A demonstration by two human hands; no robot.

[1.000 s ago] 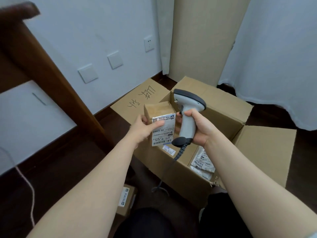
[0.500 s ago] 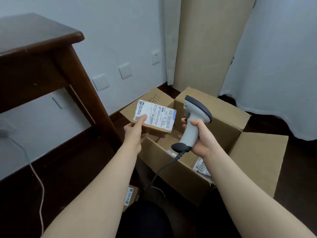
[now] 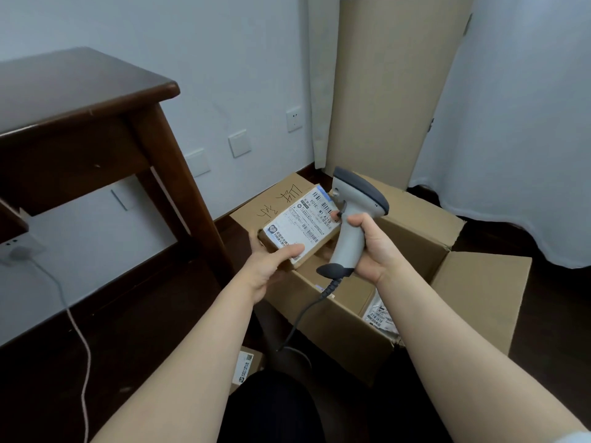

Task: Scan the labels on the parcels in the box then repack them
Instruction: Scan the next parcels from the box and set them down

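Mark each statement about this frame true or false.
1. The left hand holds a parcel with its label facing up. True.
2. The right hand is empty. False: it grips the scanner.
3. The box is closed. False: it stands open.
4. A second parcel lies on the floor outside the box. True.

1 head-worn view, facing forward and down.
It sits close above the open brown cardboard box [image 3: 345, 334] on the dark floor [image 3: 153, 318].
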